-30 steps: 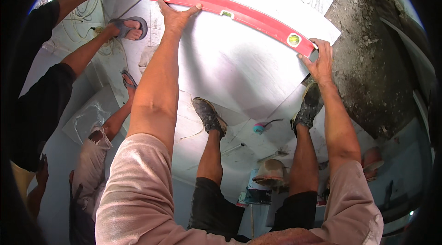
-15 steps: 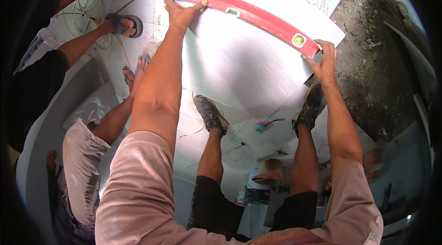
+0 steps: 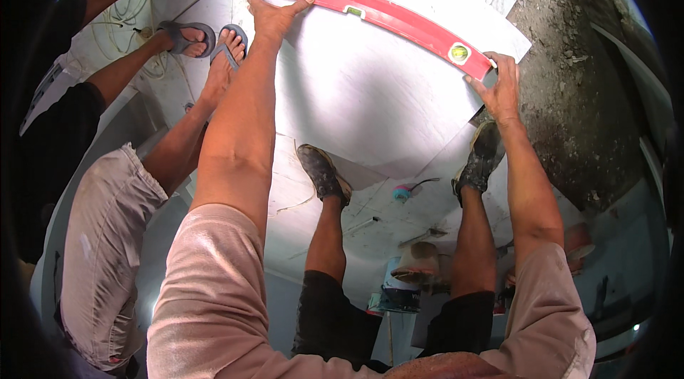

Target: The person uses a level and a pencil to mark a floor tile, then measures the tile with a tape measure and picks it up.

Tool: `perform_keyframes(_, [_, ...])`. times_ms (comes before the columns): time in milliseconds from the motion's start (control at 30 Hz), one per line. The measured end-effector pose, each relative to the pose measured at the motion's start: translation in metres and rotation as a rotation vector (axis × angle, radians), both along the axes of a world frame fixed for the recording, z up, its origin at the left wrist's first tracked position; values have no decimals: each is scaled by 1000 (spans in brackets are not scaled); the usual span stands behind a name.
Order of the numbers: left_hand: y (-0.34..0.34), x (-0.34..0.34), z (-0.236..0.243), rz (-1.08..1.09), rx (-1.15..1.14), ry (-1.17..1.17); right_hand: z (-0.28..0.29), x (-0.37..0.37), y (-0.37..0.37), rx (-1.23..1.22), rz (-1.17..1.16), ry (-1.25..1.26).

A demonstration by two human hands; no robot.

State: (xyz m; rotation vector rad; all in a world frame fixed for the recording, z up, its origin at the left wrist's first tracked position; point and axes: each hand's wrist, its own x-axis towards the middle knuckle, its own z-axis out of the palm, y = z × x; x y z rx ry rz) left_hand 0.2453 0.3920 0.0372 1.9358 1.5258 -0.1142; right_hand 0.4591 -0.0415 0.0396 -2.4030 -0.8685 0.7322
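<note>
A long red spirit level point(image 3: 399, 21) with yellow-green vials lies across a large pale tile point(image 3: 356, 87). My left hand point(image 3: 274, 19) holds its left end, thumb and fingers spread along the near edge. At the other end, my right hand point(image 3: 503, 90) grips the level between thumb and fingers, with some fingertips hidden. Both arms are stretched forward. The tile's right corner reaches over rough grey soil.
Bare soil and rubble point(image 3: 563, 94) lie to the right. Two people in sandals stand at left, beside tangled cables point(image 3: 121, 12). Between my shoes point(image 3: 324, 172) is a small turquoise object point(image 3: 402, 193); buckets point(image 3: 417, 265) stand behind.
Both hands and the level appear slightly farther left in view. A co-worker's sandaled foot at left has stepped forward beside my left forearm.
</note>
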Motion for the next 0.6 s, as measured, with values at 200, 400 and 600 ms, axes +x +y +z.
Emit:
perform_keyframes(200, [7,-10,-4,-12,47,-89,-1,-2,3,25,-2,5])
perform_keyframes(400, [5,-13,-6,10,24,-45,-1,-4,5,-26,-23,38])
perform_keyframes(600, [3,-10,-4,-19,44,-83,-2,-3,2,-9,-7,10])
